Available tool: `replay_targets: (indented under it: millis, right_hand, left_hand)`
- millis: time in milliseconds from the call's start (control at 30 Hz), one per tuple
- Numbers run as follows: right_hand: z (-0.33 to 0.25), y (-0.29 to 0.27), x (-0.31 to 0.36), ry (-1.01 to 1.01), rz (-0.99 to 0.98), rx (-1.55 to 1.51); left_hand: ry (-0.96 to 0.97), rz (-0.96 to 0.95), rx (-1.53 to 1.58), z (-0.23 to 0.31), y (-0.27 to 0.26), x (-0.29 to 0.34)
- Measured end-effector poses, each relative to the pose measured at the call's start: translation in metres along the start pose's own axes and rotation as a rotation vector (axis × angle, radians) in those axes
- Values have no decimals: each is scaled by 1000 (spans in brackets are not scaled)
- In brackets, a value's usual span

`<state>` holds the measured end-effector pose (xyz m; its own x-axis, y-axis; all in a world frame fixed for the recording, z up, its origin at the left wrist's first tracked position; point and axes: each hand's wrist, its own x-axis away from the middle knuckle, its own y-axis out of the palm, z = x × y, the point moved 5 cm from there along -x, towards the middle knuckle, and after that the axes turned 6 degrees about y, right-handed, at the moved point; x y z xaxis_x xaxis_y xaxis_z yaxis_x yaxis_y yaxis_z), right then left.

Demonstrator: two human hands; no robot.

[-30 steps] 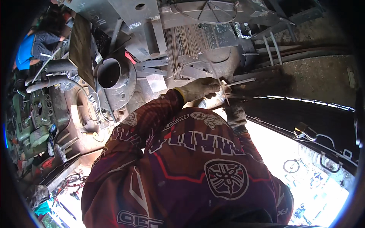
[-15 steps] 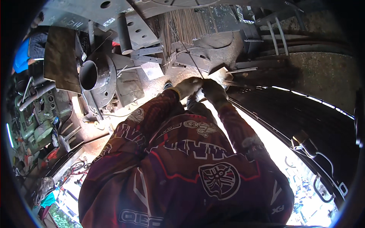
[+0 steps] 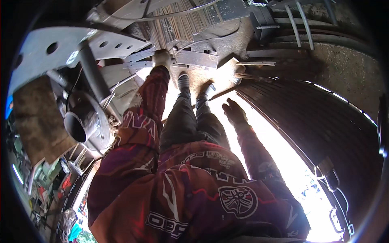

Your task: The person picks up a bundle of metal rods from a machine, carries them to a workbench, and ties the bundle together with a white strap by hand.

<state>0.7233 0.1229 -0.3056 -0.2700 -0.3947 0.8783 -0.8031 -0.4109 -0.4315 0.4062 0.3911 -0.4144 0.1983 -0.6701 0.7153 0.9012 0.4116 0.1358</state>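
My left hand, in a pale work glove, reaches forward to the near end of a bundle of long thin metal rods. Its fingers are curled round the rod ends; how many rods lie in the grip is hidden. Off to the right, my right hand, gloved too, hangs in the air beside my legs. Its fingers are partly apart, and no object shows in it. Below the rods, a flat steel bar with notches lies across the floor close to my left hand.
On the left stand a large steel pipe with a flange, a brown rusty plate and an upright grey tube. A grey plate with holes juts in above them. Dark corrugated metal sheeting lines the right side.
My hands, together at a thin rod before, are now apart. The left has moved forward and left to the rod bundle; the right has drawn back lower. My view has shifted left.
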Motion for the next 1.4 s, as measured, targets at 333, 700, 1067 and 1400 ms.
replay_targets:
  millis: [333, 700, 1067, 1400]
  right_hand:
    - [192, 65, 63, 585, -97, -356]
    - [149, 91, 35, 374, -196, -769]
    - [100, 46, -20, 52, -238, -484]
    - [-83, -5, -101, -808, -26, 31]
  left_hand:
    - [497, 61, -1762, 16, -48, -187]
    - [450, 119, -1653, -28, -47, -172]
    - [350, -175, -1541, -71, -17, 55]
    - [240, -436, -1359, 9, -192, 78]
